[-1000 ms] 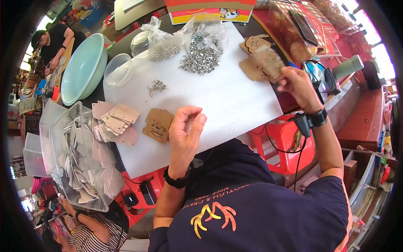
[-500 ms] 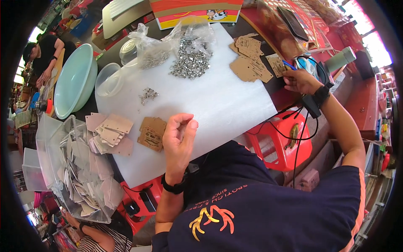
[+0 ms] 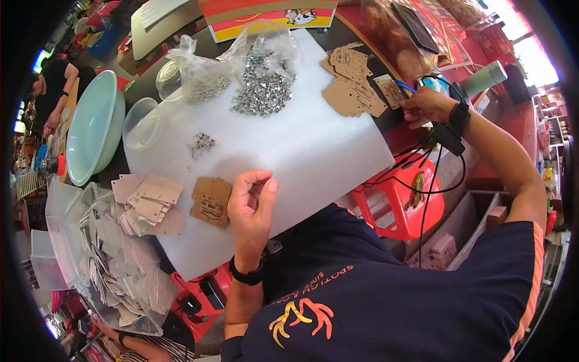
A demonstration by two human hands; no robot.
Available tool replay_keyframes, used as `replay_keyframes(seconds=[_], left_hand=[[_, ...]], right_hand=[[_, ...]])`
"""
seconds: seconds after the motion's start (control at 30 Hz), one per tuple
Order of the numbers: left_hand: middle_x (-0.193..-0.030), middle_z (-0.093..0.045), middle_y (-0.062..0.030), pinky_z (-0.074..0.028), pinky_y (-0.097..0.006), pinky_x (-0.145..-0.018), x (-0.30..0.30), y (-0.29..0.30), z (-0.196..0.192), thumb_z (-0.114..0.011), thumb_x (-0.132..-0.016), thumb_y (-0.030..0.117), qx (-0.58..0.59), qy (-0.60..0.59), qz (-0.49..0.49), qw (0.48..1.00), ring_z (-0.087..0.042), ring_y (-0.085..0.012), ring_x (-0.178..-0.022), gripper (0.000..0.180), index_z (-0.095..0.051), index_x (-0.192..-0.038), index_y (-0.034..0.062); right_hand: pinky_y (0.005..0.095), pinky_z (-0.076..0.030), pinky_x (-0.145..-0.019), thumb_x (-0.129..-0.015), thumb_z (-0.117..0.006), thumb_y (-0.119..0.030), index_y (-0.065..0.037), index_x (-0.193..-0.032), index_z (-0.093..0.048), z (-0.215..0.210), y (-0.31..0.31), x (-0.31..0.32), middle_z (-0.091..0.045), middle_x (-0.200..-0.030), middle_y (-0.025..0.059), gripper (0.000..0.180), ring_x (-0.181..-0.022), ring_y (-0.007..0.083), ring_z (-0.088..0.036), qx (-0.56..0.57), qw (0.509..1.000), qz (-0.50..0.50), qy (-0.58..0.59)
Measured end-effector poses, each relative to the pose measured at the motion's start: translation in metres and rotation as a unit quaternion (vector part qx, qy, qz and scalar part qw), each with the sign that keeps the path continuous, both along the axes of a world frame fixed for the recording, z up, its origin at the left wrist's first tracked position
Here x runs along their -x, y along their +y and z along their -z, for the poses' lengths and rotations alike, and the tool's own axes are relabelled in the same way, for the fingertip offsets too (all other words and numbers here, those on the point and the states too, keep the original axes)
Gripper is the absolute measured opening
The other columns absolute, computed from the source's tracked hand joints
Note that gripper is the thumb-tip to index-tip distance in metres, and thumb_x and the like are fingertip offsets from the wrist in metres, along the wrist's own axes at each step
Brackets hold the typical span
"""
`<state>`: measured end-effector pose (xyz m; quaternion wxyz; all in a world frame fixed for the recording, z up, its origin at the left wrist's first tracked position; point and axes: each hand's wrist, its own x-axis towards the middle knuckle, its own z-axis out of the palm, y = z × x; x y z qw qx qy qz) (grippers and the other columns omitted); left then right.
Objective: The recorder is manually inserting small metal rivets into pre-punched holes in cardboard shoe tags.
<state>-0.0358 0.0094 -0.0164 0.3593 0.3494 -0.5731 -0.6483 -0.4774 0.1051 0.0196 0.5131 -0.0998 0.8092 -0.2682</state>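
My left hand (image 3: 252,202) hovers over the near edge of the white foam sheet (image 3: 301,145), fingers loosely curled, thumb apart, nothing visible between them. Beside it lies a small stack of brown cardboard cards (image 3: 211,202). My right hand (image 3: 429,105) reaches to the table's right side, its fingers closed at the corner of a printed cardboard card (image 3: 389,90); what they grip is hidden. A blue pen-like thing (image 3: 405,86) shows just above those fingers. More brown cards (image 3: 353,87) lie in a pile on the foam's far right corner.
Plastic bags of small metal pieces (image 3: 262,81) spill on the foam, with a small heap (image 3: 202,143) nearer. Pale cards (image 3: 151,202) lie by a clear bin (image 3: 66,241) of cards. A green basin (image 3: 96,130), red stool (image 3: 401,202) and dangling black cables (image 3: 429,193) surround the table.
The whole view has shifted slightly. Both hands keep nearly the same pose and place relative to the cards and foam.
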Motion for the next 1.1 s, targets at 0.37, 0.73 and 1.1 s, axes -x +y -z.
replay_keyframes(seconds=[0.37, 0.73, 1.1], left_hand=[[-0.096, -0.058, -0.0017, -0.045, -0.022, -0.08, 0.001, 0.001, 0.003, -0.062, -0.093, 0.005, 0.0, 0.014, 0.002, 1.0, -0.055, -0.007, -0.088, 0.016, -0.058, -0.107, -0.0006], [-0.091, -0.062, -0.0034, -0.047, -0.025, -0.08, -0.012, 0.001, -0.005, -0.059, -0.095, 0.007, 0.035, 0.009, -0.006, 0.999, -0.058, -0.0095, -0.085, 0.015, -0.057, -0.108, 0.0014], [-0.095, -0.06, -0.0022, -0.046, -0.023, -0.081, -0.025, 0.0, -0.01, -0.061, -0.093, 0.004, 0.024, 0.017, -0.033, 0.999, -0.056, -0.0072, -0.086, 0.012, -0.059, -0.104, -0.0008]], right_hand=[[0.0483, -0.062, -0.073, -0.094, -0.061, -0.016, 0.005, -0.1, -0.057, 0.002, -0.011, 0.011, -0.062, -0.084, 0.011, 0.022, -0.072, 0.021, -0.068, -0.073, 0.995, -0.061, 0.017], [0.0323, -0.052, -0.059, -0.081, -0.075, -0.032, 0.001, -0.08, -0.066, -0.009, -0.003, -0.024, -0.067, -0.08, 0.0128, 0.034, -0.07, 0.0171, -0.064, 0.023, 0.913, -0.188, 0.361], [0.0211, -0.044, -0.05, -0.084, -0.071, -0.025, -0.006, -0.085, -0.059, -0.026, -0.011, -0.034, -0.057, -0.071, 0.0003, 0.022, -0.063, 0.0071, -0.057, 0.138, 0.95, -0.112, 0.256]])
